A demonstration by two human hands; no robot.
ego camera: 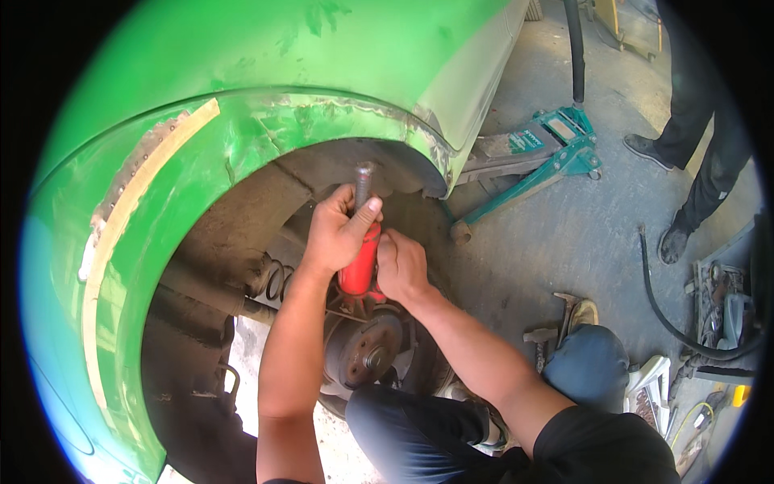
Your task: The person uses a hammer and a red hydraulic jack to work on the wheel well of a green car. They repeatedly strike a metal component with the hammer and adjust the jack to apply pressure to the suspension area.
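Note:
A red bottle jack [360, 266] stands slightly tilted inside the wheel arch of a green car, above the wheel hub [370, 354]. My left hand [338, 236] is wrapped around the jack's top, with the thumb along its threaded extension screw [363, 181]. The tip of that screw comes close to the inner wheel-arch liner [338, 154]; contact cannot be made out. Curled against the jack's right side is my right hand [402, 266]; its fingertips are hidden, so what they grip there is unclear. A coil spring [278, 279] sits left of the hub.
The dented fender [338, 118] arches over my hands, with a wooden-looking strip [112, 233] along it. A teal floor jack [526, 157] reaches under the car. At right are another person's legs [701, 115], hammers [565, 314], a black hose [653, 302] and a tool cart [722, 378].

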